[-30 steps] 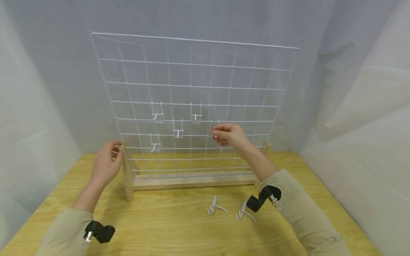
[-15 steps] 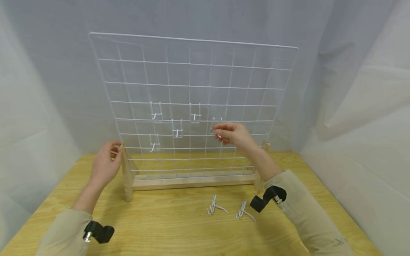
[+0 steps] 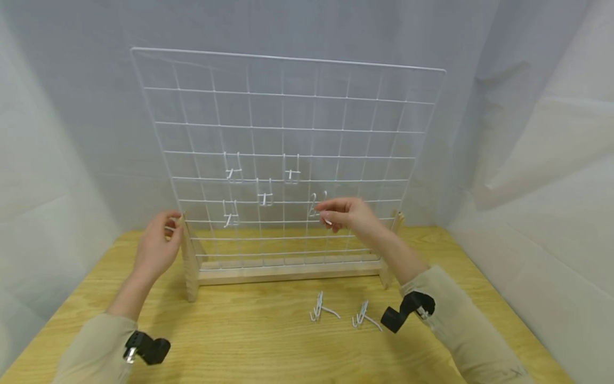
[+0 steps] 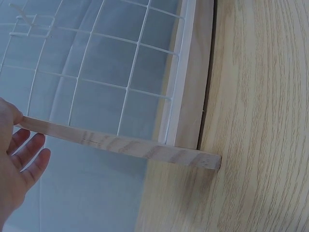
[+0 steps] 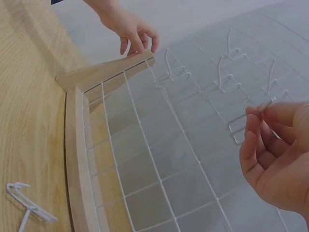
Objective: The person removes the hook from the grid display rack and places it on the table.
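My right hand (image 3: 349,213) pinches a white wire hook (image 3: 313,209) by its prong, between thumb and fingertips. The hook's two bent upper ends rise just over a horizontal wire of the white grid panel (image 3: 251,126), overlapping it in the head view. Part of the hook is behind my fingers; its square frame (image 5: 233,129) shows in the right wrist view. At the far left, my left hand (image 3: 158,242) grips the top of the wooden stand's upright (image 4: 120,145), thumb on one side and fingers on the other. Several similar hooks (image 3: 264,199) hang on the panel's left and middle.
Two more wire hooks lie on the wood-grain table, one at the middle (image 3: 318,308) and one to its right (image 3: 363,314). A wooden base bar (image 3: 288,273) joins the stand's uprights under the panel. Pale sheeting (image 3: 542,160) encloses the sides and back.
My right hand has shifted down with the hook, whose upper ends now stand one grid row lower than before. My left hand stays on the upright.
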Motion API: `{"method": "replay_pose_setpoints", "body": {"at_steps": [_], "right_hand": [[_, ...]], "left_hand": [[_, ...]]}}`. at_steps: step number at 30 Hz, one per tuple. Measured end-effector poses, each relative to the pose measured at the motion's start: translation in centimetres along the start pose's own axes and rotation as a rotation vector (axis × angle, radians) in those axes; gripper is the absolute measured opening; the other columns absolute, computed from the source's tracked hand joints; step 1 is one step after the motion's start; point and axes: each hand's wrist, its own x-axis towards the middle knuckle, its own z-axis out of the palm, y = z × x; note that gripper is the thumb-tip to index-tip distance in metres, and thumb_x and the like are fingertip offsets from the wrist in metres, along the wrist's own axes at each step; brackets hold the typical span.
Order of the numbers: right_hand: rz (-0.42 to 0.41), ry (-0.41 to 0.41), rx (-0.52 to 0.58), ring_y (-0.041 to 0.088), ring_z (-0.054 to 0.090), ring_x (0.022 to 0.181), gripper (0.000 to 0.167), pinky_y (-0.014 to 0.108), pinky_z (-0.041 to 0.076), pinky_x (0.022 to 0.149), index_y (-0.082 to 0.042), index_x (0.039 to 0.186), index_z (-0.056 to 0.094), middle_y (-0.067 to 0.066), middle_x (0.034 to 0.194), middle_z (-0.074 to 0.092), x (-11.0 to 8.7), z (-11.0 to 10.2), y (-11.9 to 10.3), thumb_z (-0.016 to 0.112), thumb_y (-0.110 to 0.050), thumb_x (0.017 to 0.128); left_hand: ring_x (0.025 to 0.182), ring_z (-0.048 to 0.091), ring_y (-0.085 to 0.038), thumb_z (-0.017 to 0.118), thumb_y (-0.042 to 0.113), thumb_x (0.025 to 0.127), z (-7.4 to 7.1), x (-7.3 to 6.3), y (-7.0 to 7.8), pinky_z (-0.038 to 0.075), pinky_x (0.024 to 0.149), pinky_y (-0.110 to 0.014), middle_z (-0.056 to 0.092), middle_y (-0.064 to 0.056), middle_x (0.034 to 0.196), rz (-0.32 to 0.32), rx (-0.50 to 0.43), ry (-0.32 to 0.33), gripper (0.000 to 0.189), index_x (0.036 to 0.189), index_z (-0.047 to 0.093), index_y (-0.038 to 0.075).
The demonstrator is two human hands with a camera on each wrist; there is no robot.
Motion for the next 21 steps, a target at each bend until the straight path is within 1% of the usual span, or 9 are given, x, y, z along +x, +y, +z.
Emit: {"method": "replay_pose_setpoints", "body": {"at_steps": [4,7,10,12,15,16,18,19,21], "right_hand": [[0.000,-0.051,-0.011,0.017,0.055,0.072,0.029,0.027,0.049,0.065,0.009,0.116,0.057,0.010,0.085,0.063,-0.3,0.5,0.7,0.057,-0.005,0.091],[0.011,-0.084,-0.016,0.015,0.056,0.072,0.029,0.027,0.049,0.066,0.009,0.116,0.057,0.012,0.087,0.063,-0.5,0.9,1.3,0.057,-0.005,0.091],[0.025,-0.112,-0.021,0.015,0.057,0.073,0.029,0.030,0.050,0.069,0.009,0.115,0.057,0.009,0.085,0.064,-0.8,1.5,1.9,0.057,-0.005,0.090],[0.033,-0.130,-0.018,0.018,0.057,0.075,0.028,0.032,0.050,0.070,0.010,0.115,0.056,0.005,0.084,0.064,-0.9,1.9,2.3,0.057,-0.005,0.090],[0.026,-0.158,-0.022,0.024,0.058,0.078,0.027,0.034,0.050,0.070,0.010,0.114,0.056,0.004,0.084,0.063,-1.0,2.5,2.9,0.056,-0.004,0.090],[0.020,-0.169,-0.022,0.024,0.058,0.078,0.027,0.036,0.050,0.071,0.011,0.113,0.056,0.005,0.085,0.063,-1.0,2.7,3.2,0.056,-0.004,0.091],[0.018,-0.180,-0.023,0.022,0.058,0.077,0.024,0.035,0.050,0.070,0.009,0.110,0.057,0.005,0.084,0.064,-1.1,3.0,3.6,0.057,-0.003,0.090],[0.012,-0.186,-0.021,0.024,0.058,0.077,0.022,0.036,0.050,0.070,0.009,0.108,0.057,0.005,0.084,0.064,-1.1,3.2,3.9,0.057,-0.003,0.090],[0.009,-0.193,-0.024,0.020,0.058,0.074,0.020,0.035,0.050,0.068,0.008,0.106,0.058,0.005,0.084,0.064,-1.0,3.6,4.5,0.058,-0.002,0.088]], "left_hand": [[0.086,0.055,-0.037,0.049,0.006,0.093,-0.1,-0.1,0.1,0.045,0.071,-0.045,0.052,-0.026,0.100,-0.002,0.003,-0.001,0.029,0.119,0.047,-0.007],[0.087,0.054,-0.037,0.048,0.006,0.093,-0.2,-0.1,0.1,0.045,0.073,-0.046,0.052,-0.026,0.101,-0.003,0.000,-0.003,0.029,0.119,0.047,-0.007],[0.087,0.054,-0.037,0.048,0.007,0.093,-0.2,-0.2,0.1,0.045,0.074,-0.047,0.052,-0.025,0.101,-0.006,0.003,-0.007,0.029,0.119,0.047,-0.007],[0.088,0.054,-0.037,0.048,0.007,0.093,-0.2,-0.2,0.1,0.045,0.074,-0.048,0.052,-0.025,0.101,-0.008,0.003,-0.010,0.030,0.120,0.047,-0.006],[0.088,0.054,-0.038,0.048,0.008,0.093,-0.3,-0.1,0.1,0.045,0.074,-0.050,0.052,-0.026,0.102,-0.006,0.004,-0.012,0.030,0.120,0.047,-0.007],[0.088,0.054,-0.039,0.048,0.008,0.093,-0.2,-0.1,0.1,0.045,0.073,-0.050,0.052,-0.026,0.102,-0.003,0.005,-0.012,0.031,0.120,0.047,-0.007],[0.088,0.054,-0.039,0.048,0.007,0.093,-0.2,0.0,0.0,0.045,0.073,-0.051,0.052,-0.026,0.102,0.001,0.004,-0.014,0.031,0.120,0.047,-0.007],[0.088,0.054,-0.039,0.048,0.007,0.093,-0.2,0.0,0.1,0.045,0.073,-0.051,0.052,-0.026,0.102,0.002,0.004,-0.017,0.031,0.121,0.047,-0.007],[0.088,0.054,-0.039,0.048,0.007,0.093,-0.2,0.0,0.1,0.045,0.072,-0.051,0.052,-0.026,0.102,0.004,0.005,-0.019,0.030,0.120,0.047,-0.007]]}}
